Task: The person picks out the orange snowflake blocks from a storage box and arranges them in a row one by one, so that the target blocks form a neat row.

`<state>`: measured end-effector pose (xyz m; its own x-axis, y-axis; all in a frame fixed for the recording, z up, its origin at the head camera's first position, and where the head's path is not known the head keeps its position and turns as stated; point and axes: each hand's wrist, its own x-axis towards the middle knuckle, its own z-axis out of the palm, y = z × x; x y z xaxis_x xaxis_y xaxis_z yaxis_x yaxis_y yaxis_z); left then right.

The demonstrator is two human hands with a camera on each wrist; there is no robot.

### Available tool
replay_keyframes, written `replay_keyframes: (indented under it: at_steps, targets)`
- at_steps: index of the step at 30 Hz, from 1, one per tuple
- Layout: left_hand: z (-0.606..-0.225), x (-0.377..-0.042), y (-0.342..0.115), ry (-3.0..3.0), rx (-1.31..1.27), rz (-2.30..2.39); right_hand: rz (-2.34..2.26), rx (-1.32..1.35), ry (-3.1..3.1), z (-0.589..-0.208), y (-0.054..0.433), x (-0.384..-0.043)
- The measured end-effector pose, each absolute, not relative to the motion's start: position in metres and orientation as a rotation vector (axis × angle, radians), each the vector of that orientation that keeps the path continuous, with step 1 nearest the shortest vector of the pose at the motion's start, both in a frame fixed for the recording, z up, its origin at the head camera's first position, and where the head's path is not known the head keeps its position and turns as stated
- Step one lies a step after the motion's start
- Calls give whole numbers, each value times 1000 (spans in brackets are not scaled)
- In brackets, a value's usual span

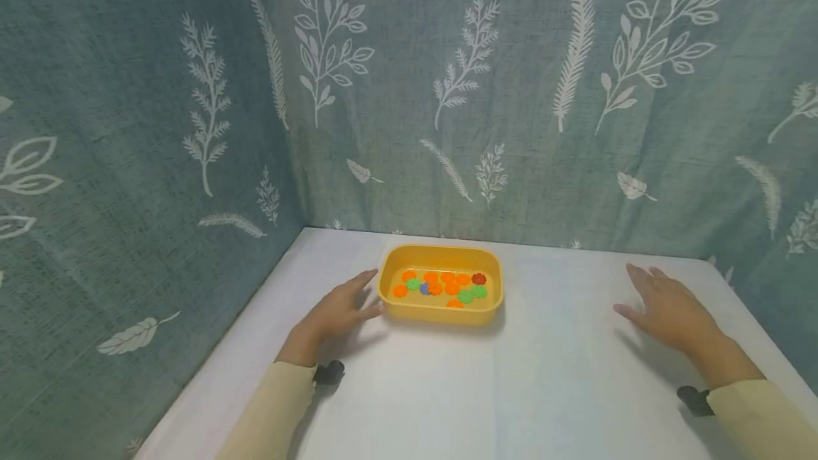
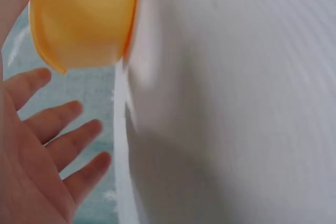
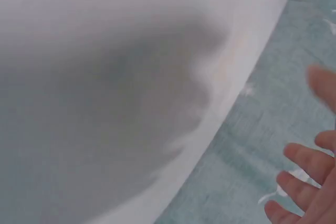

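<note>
A yellow plastic tray (image 1: 441,314) with rounded corners stands on the table, holding several small flower-shaped pieces: orange (image 1: 435,289), green (image 1: 465,297), a red one (image 1: 478,279) and a blue one (image 1: 424,289). At its left end is my left hand (image 1: 337,309), fingers and thumb spread; whether the thumb touches the rim I cannot tell. The left wrist view has the tray's side (image 2: 84,24) above the extended fingers (image 2: 79,137). My right hand (image 1: 674,314) hovers over the table's right side, fingers apart, holding nothing. Its fingers (image 3: 304,163) also appear in the right wrist view.
A white cloth covers the table (image 1: 441,396), whose left edge runs along a green-blue curtain (image 1: 409,91) with white leaf prints. That curtain also hangs behind the table and at the right. Dark straps (image 1: 329,373) circle both wrists at the beige sleeves (image 1: 268,410).
</note>
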<state>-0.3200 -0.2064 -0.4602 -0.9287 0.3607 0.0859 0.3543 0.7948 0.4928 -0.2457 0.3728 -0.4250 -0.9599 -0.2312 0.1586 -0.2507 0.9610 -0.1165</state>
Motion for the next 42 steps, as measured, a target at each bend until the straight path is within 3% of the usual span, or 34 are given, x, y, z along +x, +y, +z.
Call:
replay_keyframes:
  at_steps: [8,19,30,42]
  targets:
    - [-471,-329,-197,2772,386,1237,406,256,-2962,-426,333,-266]
    - [-483,-343,-195,2452,480,1715,704,233,-2927,-408,234,-298]
    - [-492,-341,-185,2426,382,1789,714,737,-2970,-409,146,-324]
    - [-493,-340,-184,2455,367,1811,544,963,-3093,-433,116,-344]
